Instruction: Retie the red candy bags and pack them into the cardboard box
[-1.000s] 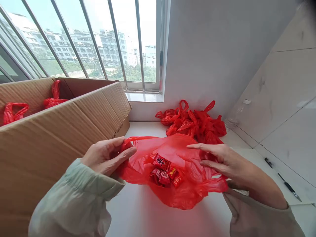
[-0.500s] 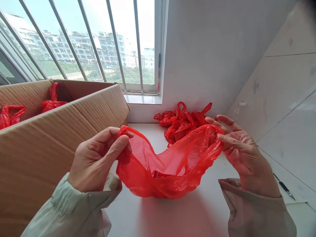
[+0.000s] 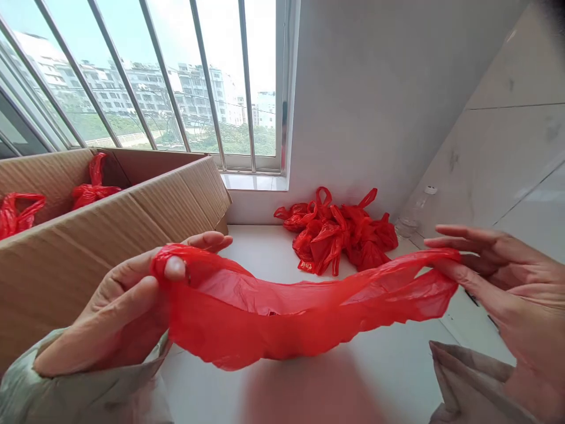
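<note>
A thin red plastic bag (image 3: 286, 330) is stretched sideways in front of me, its mouth pulled long and narrow. My left hand (image 3: 119, 306) grips its left handle, with a finger poking through the loop. At the other end, my right hand (image 3: 507, 282) pinches the right handle between thumb and fingers, the other fingers held out. A small dark patch shows at the bag's mouth; what lies inside is mostly hidden. The bag's lower part is above or on the white table (image 3: 212, 383); I cannot tell which.
On the left stands a cardboard box (image 3: 110, 235) with tied red bags (image 3: 95, 191) in it. Several knotted red bags (image 3: 331, 235) are heaped against the wall. A clear plastic bottle (image 3: 415, 212) stands in the corner. Beyond the box is a barred window (image 3: 176, 76).
My hands have moved apart, left hand leftward and right hand rightward, drawing the bag wider and its opening narrower. The view has shifted slightly, and the bottle behind my right hand now shows.
</note>
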Demonstrator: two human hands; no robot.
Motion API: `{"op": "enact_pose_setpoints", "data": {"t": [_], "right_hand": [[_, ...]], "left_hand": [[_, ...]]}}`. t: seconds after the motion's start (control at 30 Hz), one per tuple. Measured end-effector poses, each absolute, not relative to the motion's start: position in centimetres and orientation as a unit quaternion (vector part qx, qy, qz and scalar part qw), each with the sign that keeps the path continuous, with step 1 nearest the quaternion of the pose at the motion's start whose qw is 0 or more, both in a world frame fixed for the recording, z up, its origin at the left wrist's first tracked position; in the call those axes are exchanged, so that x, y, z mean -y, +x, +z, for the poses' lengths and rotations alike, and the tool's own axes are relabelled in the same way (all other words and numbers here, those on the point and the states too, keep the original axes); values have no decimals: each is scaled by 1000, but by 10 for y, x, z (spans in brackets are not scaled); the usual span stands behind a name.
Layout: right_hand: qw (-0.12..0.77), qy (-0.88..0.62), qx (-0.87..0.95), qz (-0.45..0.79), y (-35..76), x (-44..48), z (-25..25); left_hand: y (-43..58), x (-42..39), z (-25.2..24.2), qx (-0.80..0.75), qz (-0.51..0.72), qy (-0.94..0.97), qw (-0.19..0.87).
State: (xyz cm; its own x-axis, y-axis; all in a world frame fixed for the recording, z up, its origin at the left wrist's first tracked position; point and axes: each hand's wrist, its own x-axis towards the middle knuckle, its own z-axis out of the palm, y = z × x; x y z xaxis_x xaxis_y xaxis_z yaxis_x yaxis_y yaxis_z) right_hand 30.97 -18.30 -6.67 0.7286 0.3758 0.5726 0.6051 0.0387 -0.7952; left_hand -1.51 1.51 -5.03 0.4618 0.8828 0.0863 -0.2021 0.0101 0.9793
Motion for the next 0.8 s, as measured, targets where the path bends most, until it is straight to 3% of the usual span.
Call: {"op": "enact_pose_setpoints", "data": {"t": [0.07, 0.17, 0.23, 0.37, 0.63, 0.8], "right_hand": [[718, -604, 332, -95, 301, 177, -61], [752, -576, 320, -31, 298, 170, -56], [741, -594, 313, -3, 300, 168, -57], [714, -625, 305, -82, 297, 171, -60], [478, -730, 426, -238, 264, 176, -55], [520, -611, 577, -153, 224, 166, -61]], "left_hand": [[-13, -22, -54, -261, 430, 545, 670], [-1, -17, -52, -216, 505, 573, 608], [9, -7, -49, -214, 521, 607, 560], [21, 12, -51, -157, 465, 680, 545], [71, 35, -78, -39, 306, 738, 600], [90, 56, -103, -134, 282, 760, 569]]}}
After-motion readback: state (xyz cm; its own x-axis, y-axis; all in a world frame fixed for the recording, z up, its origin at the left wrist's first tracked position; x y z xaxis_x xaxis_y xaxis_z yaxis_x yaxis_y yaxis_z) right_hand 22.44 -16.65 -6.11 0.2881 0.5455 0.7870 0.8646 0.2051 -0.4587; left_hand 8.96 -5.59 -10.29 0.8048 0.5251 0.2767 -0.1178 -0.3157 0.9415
